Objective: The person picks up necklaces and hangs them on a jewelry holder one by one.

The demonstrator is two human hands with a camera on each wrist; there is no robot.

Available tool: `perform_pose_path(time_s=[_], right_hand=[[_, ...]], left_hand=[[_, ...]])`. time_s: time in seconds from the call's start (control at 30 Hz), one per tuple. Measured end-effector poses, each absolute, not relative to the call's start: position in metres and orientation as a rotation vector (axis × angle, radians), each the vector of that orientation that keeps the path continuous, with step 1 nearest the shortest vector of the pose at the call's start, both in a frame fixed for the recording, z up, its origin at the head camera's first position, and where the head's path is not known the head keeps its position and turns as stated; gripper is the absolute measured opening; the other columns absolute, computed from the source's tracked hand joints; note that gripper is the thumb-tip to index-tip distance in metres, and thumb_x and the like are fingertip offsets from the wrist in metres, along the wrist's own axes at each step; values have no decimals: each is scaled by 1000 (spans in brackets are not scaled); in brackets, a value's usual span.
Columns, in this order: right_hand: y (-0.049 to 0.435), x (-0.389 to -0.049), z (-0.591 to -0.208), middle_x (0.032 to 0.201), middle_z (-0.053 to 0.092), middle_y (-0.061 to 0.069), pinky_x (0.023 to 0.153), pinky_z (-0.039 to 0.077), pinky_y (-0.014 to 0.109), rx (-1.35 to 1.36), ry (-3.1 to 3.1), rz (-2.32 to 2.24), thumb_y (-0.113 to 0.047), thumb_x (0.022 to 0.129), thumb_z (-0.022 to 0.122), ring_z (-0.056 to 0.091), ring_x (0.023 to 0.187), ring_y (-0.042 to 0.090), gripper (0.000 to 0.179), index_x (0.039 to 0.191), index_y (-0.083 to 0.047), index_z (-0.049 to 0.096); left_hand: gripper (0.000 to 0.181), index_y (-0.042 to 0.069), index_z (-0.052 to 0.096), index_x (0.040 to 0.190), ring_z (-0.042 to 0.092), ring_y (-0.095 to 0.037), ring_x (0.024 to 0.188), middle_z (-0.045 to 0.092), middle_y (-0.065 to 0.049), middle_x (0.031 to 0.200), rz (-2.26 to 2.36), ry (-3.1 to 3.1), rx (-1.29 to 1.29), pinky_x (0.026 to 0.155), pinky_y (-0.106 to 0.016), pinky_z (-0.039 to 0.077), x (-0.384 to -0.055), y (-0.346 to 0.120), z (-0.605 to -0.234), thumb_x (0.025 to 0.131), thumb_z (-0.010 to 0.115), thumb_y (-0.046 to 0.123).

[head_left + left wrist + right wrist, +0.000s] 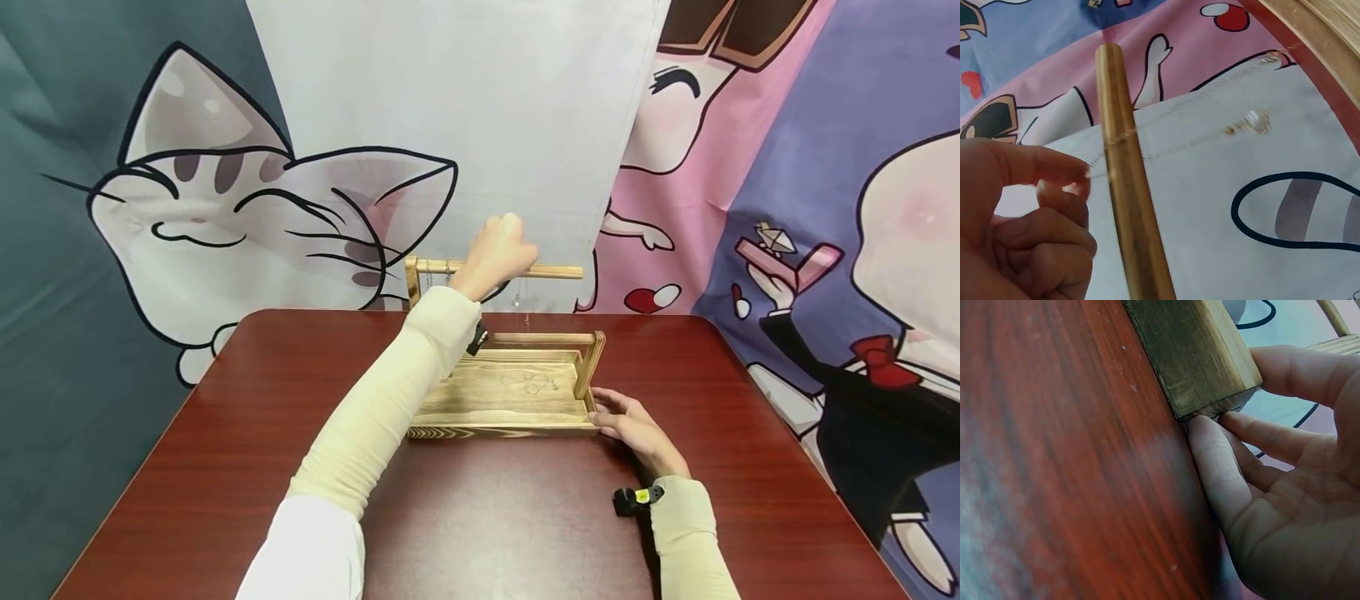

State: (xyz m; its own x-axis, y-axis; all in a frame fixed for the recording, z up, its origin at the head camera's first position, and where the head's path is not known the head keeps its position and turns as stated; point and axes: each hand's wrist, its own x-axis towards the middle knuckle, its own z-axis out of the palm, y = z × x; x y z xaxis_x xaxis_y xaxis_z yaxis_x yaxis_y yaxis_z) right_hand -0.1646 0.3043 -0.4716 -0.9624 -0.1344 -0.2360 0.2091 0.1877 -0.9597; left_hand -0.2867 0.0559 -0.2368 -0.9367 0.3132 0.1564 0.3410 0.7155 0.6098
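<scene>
A wooden jewelry stand [495, 432] with a tray base and two horizontal bars rests on the table. At the upper bar [558, 272], my left hand [495, 254] pinches a fine necklace [1255, 122] between thumb and forefinger. Its chain crosses the bar in the left wrist view, and a small clear pendant dangles from it. My right hand [630, 429] grips the tray's front right corner [1222, 394], fingers against the end and over the rim. More thin necklaces [531, 382] lie in the tray. Chains [429, 275] hang from the upper bar's left part.
The lower bar [555, 338] runs above the tray's back, joined to a right upright [590, 367]. Under everything is a reddish-brown table [495, 517]. A cartoon-printed cloth [480, 100] hangs behind the table. My left sleeve hides the stand's left side.
</scene>
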Motion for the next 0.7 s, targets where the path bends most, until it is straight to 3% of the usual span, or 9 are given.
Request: perform_pose_path(time_s=[0.23, 0.57, 0.7], right_hand=[[305, -164, -473, 135, 41, 22, 81, 47, 25, 75, 2228, -1823, -9, 86, 59, 52, 108, 19, 61, 140, -3, 31], [305, -163, -471, 134, 41, 23, 79, 46, 23, 93, 2200, -1840, -9, 85, 59, 54, 103, 13, 62, 140, -3, 30], [304, -162, -469, 135, 39, 24, 81, 46, 23, 92, 2196, -1838, -8, 86, 58, 52, 105, 14, 63, 141, -2, 28]], left_hand=[[22, 15, 37, 55, 23, -10, 40, 32, 3, 47, -1054, -2902, -467, 37, -23, 23, -284, 44, -232, 73, 46, 7], [28, 15, 31, 50, 16, -9, 41, 23, 5, 46, -1010, -2854, -416, 36, -23, 18, -278, 25, -223, 72, 45, 6], [27, 15, 32, 51, 19, -9, 41, 26, 5, 46, -998, -2853, -384, 36, -23, 19, -276, 20, -221, 73, 46, 7]])
